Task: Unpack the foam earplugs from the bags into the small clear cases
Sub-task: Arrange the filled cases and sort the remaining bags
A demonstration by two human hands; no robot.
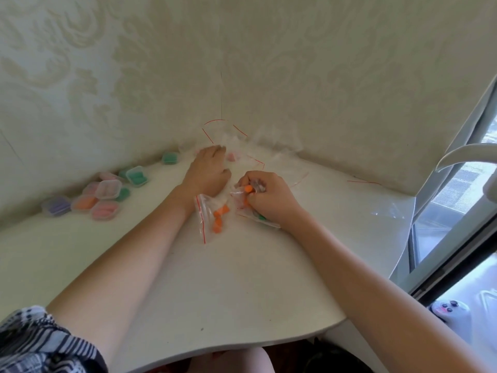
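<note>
— Right hand (265, 196)?
— Curled, pinching an orange earplug (248, 188) over a bag (258, 214).
— Left hand (211, 168)?
— Flat, fingers spread, reaching far into the bag pile (228, 138), probably for more.
— Filled cases (107, 193)?
— Clustered far left, kept apart from the unpacking.

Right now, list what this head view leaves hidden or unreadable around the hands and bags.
- Left hand: its fingertips blur into the clear bags in the corner; whether they hold anything is unclear.
- Right hand: curled fingers hide most of the orange earplug and what holds it.
- Filled cases: too small and blurred to count earplugs.
- Green piece: mostly under the wrist.
</note>
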